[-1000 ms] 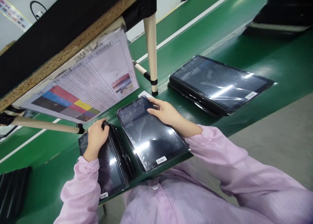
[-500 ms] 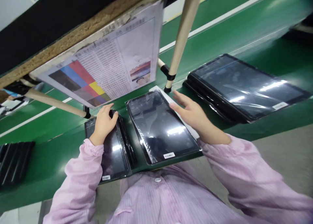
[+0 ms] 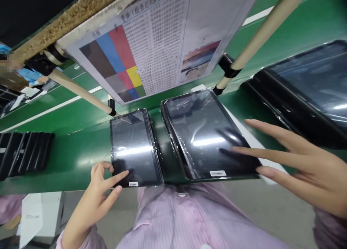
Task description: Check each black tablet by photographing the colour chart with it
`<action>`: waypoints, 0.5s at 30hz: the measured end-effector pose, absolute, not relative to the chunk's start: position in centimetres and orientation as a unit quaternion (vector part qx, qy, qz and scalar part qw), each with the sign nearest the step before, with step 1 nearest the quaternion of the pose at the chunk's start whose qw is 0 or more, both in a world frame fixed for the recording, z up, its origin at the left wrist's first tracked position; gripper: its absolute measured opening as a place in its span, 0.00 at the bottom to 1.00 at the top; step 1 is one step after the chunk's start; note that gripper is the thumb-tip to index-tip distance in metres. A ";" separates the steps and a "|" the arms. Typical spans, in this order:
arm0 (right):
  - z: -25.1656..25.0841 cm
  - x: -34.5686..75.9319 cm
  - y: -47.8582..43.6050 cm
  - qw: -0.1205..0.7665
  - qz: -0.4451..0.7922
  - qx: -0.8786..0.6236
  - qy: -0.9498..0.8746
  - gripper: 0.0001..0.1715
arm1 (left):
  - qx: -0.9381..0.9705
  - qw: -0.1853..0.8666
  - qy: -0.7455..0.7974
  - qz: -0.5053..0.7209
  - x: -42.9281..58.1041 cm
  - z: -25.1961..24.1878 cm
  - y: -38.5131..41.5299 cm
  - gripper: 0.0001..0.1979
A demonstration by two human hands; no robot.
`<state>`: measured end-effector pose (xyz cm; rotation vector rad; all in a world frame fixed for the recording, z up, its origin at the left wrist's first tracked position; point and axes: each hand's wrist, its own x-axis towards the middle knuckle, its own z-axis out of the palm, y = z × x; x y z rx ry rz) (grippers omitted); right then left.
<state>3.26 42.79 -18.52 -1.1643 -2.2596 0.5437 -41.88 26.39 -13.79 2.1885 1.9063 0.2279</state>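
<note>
Two tablet stacks lie before me with dark screens under clear film. My left hand (image 3: 104,189) is at the near left corner of the left tablet (image 3: 132,136), its index fingertip on or just over the screen beside the small white label; its other fingers are apart, some bent. My right hand (image 3: 303,165) has its fingers spread at the right side of the middle tablet (image 3: 200,122), one fingertip over the screen. Whether that finger touches the glass I cannot tell. A white sheet or board (image 3: 273,165) shows from beneath the middle stack.
More tablets (image 3: 317,82) are stacked at the right. Several black devices (image 3: 27,151) stand in a row at the left on the green bench (image 3: 81,155). A printed colour chart (image 3: 162,50) hangs overhead between two beige posts. Part of another person (image 3: 32,75) shows far left.
My left hand has come off the far part of the left stack to its near edge. My right hand has moved right and nearer, its fingers now spread. The view has shifted closer.
</note>
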 end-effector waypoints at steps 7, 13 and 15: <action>-16.9 1.1 43.0 0.237 0.188 -0.361 -0.882 0.16 | 0.766 0.112 0.628 0.072 -43.6 -16.0 25.0 0.19; -16.7 1.2 41.7 0.214 0.189 -0.345 -0.894 0.15 | 0.785 0.130 0.598 0.097 -44.0 -16.6 25.0 0.17; -17.0 0.8 42.2 0.194 0.191 -0.340 -0.900 0.15 | 0.794 0.118 0.589 0.091 -44.4 -17.1 26.1 0.16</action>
